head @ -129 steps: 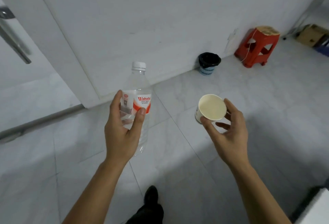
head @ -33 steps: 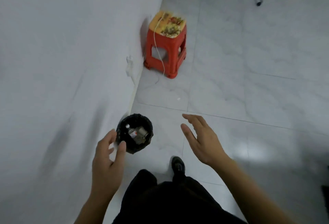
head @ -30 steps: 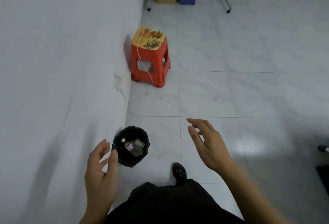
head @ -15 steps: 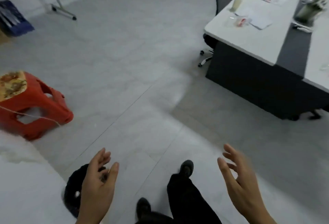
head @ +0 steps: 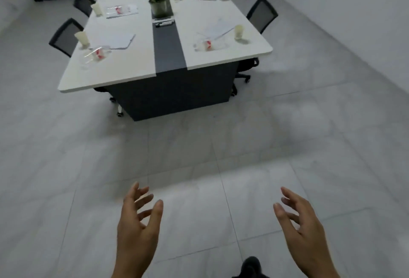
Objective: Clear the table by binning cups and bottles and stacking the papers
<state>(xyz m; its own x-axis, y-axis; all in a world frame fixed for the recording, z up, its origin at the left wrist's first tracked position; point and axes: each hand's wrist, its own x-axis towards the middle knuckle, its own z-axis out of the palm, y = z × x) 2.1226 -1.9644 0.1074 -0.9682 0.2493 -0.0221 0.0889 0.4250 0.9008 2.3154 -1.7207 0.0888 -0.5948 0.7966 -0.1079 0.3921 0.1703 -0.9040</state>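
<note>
My left hand (head: 138, 227) and my right hand (head: 301, 227) are both open and hold nothing, raised over the floor well short of the long white table (head: 124, 72). On its near left lie a clear bottle with a red label (head: 96, 54), a paper cup (head: 81, 37) and a sheet of paper (head: 119, 41). On its near right lie another clear bottle (head: 207, 45), a paper cup (head: 239, 31) and papers (head: 215, 28). More cups, bottles and papers sit further back. The bin is out of view.
A dark strip (head: 167, 41) runs down the table's middle with a potted plant (head: 158, 4) and markers on it. Black office chairs (head: 66, 35) line both sides, one at the right (head: 262, 14). Grey tiled floor (head: 199, 145) lies between me and the table. My shoe (head: 251, 265) shows at the bottom.
The bottle and the cup have left my hands and lie in the bin. My view has swung from the bin and red stool round to the table. Both hands stay open.
</note>
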